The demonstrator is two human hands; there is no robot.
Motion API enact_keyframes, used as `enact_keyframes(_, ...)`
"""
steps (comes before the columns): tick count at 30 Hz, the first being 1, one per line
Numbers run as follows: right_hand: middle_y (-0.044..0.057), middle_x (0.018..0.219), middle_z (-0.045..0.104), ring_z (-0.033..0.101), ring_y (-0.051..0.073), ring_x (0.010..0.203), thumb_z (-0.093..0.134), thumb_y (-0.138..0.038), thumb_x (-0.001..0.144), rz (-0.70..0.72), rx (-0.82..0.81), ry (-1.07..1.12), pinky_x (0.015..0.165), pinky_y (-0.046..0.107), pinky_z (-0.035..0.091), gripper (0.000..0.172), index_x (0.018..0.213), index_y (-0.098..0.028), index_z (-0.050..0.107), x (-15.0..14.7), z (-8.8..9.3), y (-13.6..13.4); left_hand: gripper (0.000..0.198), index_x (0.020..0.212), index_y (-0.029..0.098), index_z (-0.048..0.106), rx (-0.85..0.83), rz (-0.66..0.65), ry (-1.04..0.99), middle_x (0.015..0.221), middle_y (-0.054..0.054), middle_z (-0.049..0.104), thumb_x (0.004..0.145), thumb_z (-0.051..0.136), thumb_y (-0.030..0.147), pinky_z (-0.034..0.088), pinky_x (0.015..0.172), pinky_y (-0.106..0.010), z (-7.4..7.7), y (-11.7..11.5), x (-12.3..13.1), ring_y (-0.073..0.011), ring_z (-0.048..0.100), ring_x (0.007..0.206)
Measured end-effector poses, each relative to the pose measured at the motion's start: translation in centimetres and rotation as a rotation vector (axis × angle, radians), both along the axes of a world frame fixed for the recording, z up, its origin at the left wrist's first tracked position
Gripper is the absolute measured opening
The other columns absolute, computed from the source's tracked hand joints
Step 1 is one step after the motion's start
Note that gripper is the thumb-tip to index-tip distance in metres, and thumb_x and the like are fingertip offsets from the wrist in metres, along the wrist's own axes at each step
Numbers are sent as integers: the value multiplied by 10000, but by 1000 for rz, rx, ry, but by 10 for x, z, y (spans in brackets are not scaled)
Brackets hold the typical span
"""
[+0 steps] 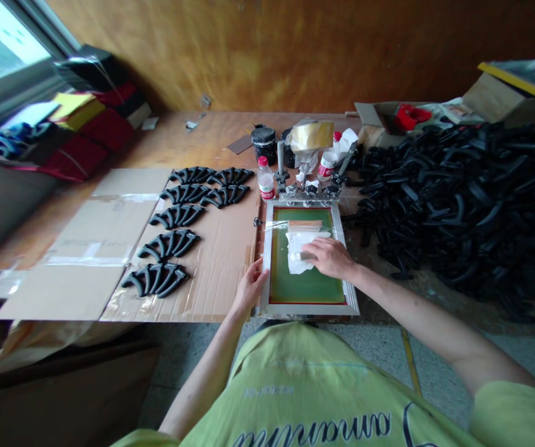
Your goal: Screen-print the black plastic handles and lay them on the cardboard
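Your silver-framed green screen point(307, 287) lies at the table's point(164, 146) front edge, right hand point(333, 256) pinching a pale object point(299, 255), left hand point(251, 285) touching, grip unclear.

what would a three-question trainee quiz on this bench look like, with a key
1. Multiple choice: which hand is at the left rail of the screen-printing frame?
A) right
B) left
C) neither

2. True or false: the big heap of black curved parts lies to the right of the frame.

3. Fill in the blank: the nearer clear plastic bottle, just beyond the frame's far left corner, has a ____ cap.

Key:
1. B, the left hand
2. True
3. red
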State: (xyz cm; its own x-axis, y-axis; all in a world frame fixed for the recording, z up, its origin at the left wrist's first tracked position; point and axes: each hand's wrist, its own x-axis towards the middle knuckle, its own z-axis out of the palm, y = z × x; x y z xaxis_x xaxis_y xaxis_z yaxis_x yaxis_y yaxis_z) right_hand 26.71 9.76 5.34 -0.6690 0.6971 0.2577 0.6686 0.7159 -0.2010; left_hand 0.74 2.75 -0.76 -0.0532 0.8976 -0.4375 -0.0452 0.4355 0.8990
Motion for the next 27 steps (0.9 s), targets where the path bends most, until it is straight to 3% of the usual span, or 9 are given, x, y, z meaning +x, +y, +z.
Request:
enact_keyframes(4,62,1088,739,667,223,904,743,-291,850,-232,0,117,793,332,502,617,1429,-262,530,6,33,52,937,1480,163,446,7,-26,-51,694,22,650,708,765,587,376,489,-202,38,2,-2,-107,534,542)
enact_keyframes(8,47,878,751,670,184,732,591,-341,949,-621,48,356,721,293,519,388,1293,-169,639,64,47,82,588,1168,182,680,129,24,-83,703,5,652,800,663,641,397,491,-216,84,18,-2,-117,564,555)
enact_keyframes(10,46,806,738,651,157,688,494,-328,984,-713,40,371,675,252,517,338,1089,-89,709,89,37,78,532,1051,183,698,267,64,-113,775,-19,683,855,580,663,466,557,-235,105,34,2,-134,618,627)
enact_keyframes(12,27,772,718,614,124,667,457,-347,984,-654,-23,297,653,211,510,391,914,-60,713,93,15,61,507,1060,189,677,416,87,-147,921,-47,715,887,543,646,526,666,-257,127,56,8,-154,668,760)
enact_keyframes(17,82,901,705,619,206,919,733,-408,843,-374,-171,6,847,288,488,258,809,-155,701,45,-42,12,573,1147,194,626,552,61,-116,992,-89,725,907,459,687,556,724,-273,168,103,17,-192,692,951)
enact_keyframes(21,128,962,684,611,236,948,602,-316,954,-446,-344,-164,820,310,445,175,924,-149,644,15,-47,-1,678,1244,198,585,458,94,-110,1032,-103,740,865,467,748,562,743,-297,153,85,26,-211,698,979)
enact_keyframes(23,115,921,684,619,221,888,502,-306,1006,-539,-384,-95,774,300,440,193,969,-154,615,2,-40,-11,732,1232,173,607,254,-6,-106,1037,-131,748,824,508,773,561,717,-315,127,54,39,-243,705,966)
enact_keyframes(25,108,915,679,614,221,895,466,-311,1021,-570,-318,26,780,305,445,203,971,-168,601,-16,-36,-28,764,1176,144,651,-83,-245,-161,1094,-186,738,768,576,785,564,692,-347,97,19,56,-301,703,989)
enact_keyframes(27,104,937,673,599,227,947,491,-302,1009,-417,-220,125,830,322,453,179,949,-178,605,-32,-36,-44,687,1066,155,668,-230,-256,-280,1102,-176,735,776,579,771,567,711,-347,69,-8,70,-296,694,1007)
